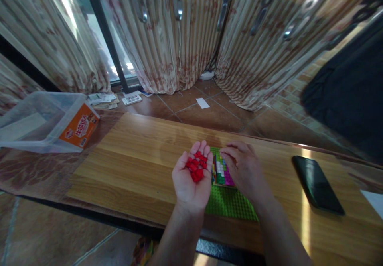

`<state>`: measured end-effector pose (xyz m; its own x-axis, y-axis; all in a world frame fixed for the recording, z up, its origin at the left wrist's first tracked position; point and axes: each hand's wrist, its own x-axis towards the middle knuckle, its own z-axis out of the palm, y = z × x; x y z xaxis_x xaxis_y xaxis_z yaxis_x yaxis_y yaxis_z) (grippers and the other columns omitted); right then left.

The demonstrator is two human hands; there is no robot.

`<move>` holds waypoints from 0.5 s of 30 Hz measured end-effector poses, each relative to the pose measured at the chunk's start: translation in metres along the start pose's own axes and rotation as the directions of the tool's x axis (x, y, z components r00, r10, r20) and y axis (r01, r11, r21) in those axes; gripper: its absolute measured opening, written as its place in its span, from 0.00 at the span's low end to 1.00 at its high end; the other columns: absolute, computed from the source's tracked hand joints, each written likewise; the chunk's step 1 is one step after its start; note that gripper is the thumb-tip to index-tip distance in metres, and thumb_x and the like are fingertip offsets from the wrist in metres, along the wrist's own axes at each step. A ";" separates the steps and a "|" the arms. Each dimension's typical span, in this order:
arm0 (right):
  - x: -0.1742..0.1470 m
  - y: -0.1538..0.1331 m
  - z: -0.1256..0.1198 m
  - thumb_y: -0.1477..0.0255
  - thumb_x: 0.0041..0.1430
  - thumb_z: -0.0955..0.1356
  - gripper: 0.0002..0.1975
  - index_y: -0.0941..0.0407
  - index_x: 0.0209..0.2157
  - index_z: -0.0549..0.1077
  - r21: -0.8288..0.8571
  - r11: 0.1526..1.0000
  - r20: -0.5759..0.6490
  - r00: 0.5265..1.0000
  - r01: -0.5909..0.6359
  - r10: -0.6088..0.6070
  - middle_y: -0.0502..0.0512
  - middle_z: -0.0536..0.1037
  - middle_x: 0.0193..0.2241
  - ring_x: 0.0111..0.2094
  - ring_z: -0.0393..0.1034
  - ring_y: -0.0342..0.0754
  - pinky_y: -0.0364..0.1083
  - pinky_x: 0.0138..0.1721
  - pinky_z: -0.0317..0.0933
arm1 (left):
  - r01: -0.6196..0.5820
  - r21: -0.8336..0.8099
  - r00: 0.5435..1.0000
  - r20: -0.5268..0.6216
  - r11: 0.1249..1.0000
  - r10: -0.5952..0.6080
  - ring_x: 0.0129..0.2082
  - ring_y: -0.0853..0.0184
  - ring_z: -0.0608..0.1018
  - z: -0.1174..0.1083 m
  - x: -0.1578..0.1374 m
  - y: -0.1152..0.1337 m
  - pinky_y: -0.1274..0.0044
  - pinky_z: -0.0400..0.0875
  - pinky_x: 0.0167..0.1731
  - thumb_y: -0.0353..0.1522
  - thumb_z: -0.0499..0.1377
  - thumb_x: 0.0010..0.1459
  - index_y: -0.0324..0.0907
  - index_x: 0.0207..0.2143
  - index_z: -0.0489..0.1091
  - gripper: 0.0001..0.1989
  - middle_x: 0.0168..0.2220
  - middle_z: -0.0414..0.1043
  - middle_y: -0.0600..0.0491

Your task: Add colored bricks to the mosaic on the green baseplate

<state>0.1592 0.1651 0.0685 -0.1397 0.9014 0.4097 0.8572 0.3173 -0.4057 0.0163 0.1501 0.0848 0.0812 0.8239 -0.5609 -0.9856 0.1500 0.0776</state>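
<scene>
My left hand (190, 190) is palm up and cupped, holding a heap of small red toy bricks (196, 164). Just to its right, a colourful brick build (220, 171) with white, green, magenta and yellow parts stands on a green studded baseplate (229, 204). Over the right and far side of that build is my right hand (244, 167), its thumb and fingers brought together in a pinch. Whatever is between those fingertips is too small or hidden to make out. Part of the build is covered by my right hand.
The wooden table (125, 170) runs left to right. A black phone (317, 184) lies on its right side, with white paper (374, 202) beyond. A clear plastic bin (38, 146) with an orange label stands at the left end. Curtains (161, 50) hang behind the table.
</scene>
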 end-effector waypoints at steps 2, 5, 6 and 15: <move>0.001 -0.001 0.000 0.73 0.61 0.62 0.12 0.56 0.35 0.78 -0.004 1.000 0.008 1.000 0.001 -0.001 0.61 0.74 0.40 0.45 0.64 0.54 0.56 0.47 0.61 | 0.002 0.000 1.000 0.005 1.000 -0.002 0.50 0.60 0.75 0.000 0.000 0.000 0.72 0.72 0.49 0.32 0.51 0.59 0.32 0.40 0.73 0.15 0.49 0.73 0.40; 0.001 -0.001 0.001 0.73 0.61 0.63 0.11 0.56 0.34 0.78 0.001 1.000 0.018 1.000 -0.010 0.010 0.61 0.74 0.40 0.44 0.64 0.54 0.56 0.47 0.61 | 0.000 -0.003 1.000 0.012 1.000 0.000 0.50 0.60 0.75 0.000 -0.001 0.001 0.72 0.72 0.49 0.32 0.51 0.60 0.31 0.41 0.73 0.15 0.49 0.73 0.40; 0.001 -0.001 0.001 0.73 0.61 0.63 0.11 0.56 0.34 0.78 0.007 1.000 0.017 1.000 -0.016 0.016 0.61 0.74 0.40 0.45 0.65 0.54 0.55 0.47 0.62 | -0.001 -0.004 1.000 0.011 1.000 0.001 0.50 0.61 0.75 0.001 -0.001 0.002 0.72 0.72 0.49 0.32 0.51 0.60 0.31 0.41 0.73 0.15 0.49 0.73 0.40; 0.000 0.008 0.005 0.71 0.59 0.65 0.09 0.55 0.34 0.77 0.172 0.982 0.047 0.996 -0.084 0.077 0.57 0.76 0.37 0.41 0.69 0.51 0.53 0.46 0.63 | 0.007 0.012 0.999 0.033 1.000 -0.007 0.50 0.61 0.75 0.001 0.000 0.000 0.72 0.71 0.49 0.33 0.50 0.60 0.32 0.40 0.73 0.16 0.48 0.73 0.40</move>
<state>0.1636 0.1688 0.0609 -0.0964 0.9359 0.3389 0.7679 0.2866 -0.5728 0.0162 0.1503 0.0857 0.0932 0.8405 -0.5337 -0.9832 0.1623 0.0838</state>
